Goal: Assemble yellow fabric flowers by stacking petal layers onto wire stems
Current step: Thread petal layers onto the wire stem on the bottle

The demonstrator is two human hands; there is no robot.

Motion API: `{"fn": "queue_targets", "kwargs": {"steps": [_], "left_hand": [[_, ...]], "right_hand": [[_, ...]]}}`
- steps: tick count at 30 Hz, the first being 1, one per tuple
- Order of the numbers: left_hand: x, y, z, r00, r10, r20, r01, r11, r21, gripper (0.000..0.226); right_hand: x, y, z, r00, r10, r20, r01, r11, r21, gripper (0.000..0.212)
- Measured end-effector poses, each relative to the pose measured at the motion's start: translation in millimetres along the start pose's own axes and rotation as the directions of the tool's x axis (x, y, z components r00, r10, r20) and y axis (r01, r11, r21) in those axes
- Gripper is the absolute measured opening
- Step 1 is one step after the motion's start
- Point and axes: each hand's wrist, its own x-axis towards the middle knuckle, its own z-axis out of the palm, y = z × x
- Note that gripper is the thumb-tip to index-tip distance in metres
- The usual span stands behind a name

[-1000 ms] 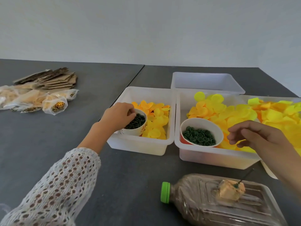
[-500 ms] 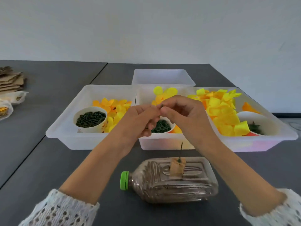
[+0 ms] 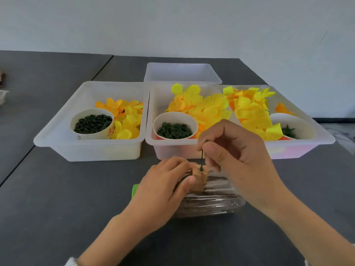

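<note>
Dark grey table (image 3: 57, 189), seam running from upper centre toward the left edge. Directly on it: three white bins across mid-frame, left (image 3: 57, 143), centre (image 3: 153, 146), right (image 3: 317, 143); a fourth white bin (image 3: 182, 73) behind them; a clear bottle (image 3: 211, 206) lying on its side at lower centre, green cap (image 3: 135, 190) leftward.

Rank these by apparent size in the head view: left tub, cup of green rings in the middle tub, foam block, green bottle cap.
1. left tub
2. cup
3. foam block
4. bottle cap, mostly hidden by the left hand, so unsure.
</note>
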Motion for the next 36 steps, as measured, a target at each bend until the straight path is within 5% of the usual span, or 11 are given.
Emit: {"fn": "queue_targets", "kwargs": {"steps": [7,16,36], "left_hand": [[4,2,8,0.995,0.017,-0.098,-0.024,0.997,-0.071,0.031],[5,4,11,0.988,-0.015,-0.151,0.004,0.998,-0.07,0.035],[5,4,14,0.983,-0.032,-0.18,0.023,0.998,-0.057,0.034]], "right_hand": [[1,2,3,0.994,-0.097,-0.05,0.098,0.995,0.023,0.013],[6,-1,4,0.988,-0.156,0.017,0.156,0.963,-0.219,0.01],[12,3,0,0.989,-0.15,-0.014,0.145,0.972,-0.187,0.011]]}}
